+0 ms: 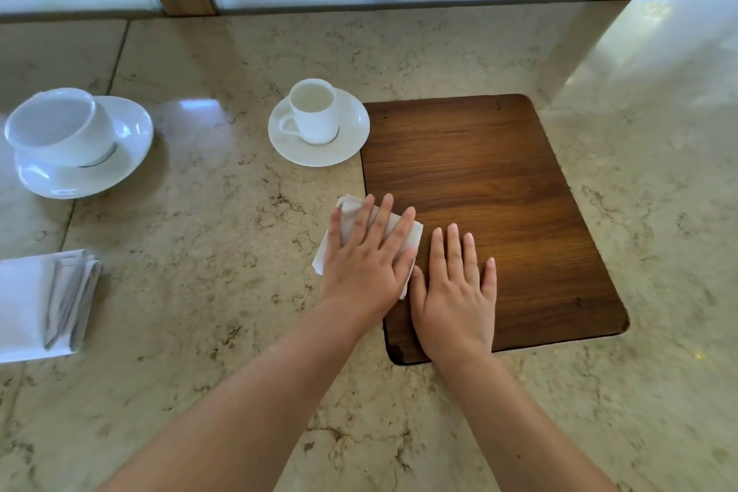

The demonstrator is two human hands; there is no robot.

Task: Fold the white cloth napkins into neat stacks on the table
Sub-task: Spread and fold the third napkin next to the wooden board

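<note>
at frame centre the left hand [369,252] presses flat on the folded white napkin [407,234], right hand [459,284] flat-fingered beside it; best smoothed firmly outward.

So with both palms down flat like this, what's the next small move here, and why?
Probably lift the folded napkin and carry it to the folded napkins at the table's left edge. It already looks small and compact under the flat left hand, straddling the wooden board's left edge, while the right hand lies flat on the board, holding nothing. Pressing seems finished, though its folds are partly hidden.
</note>
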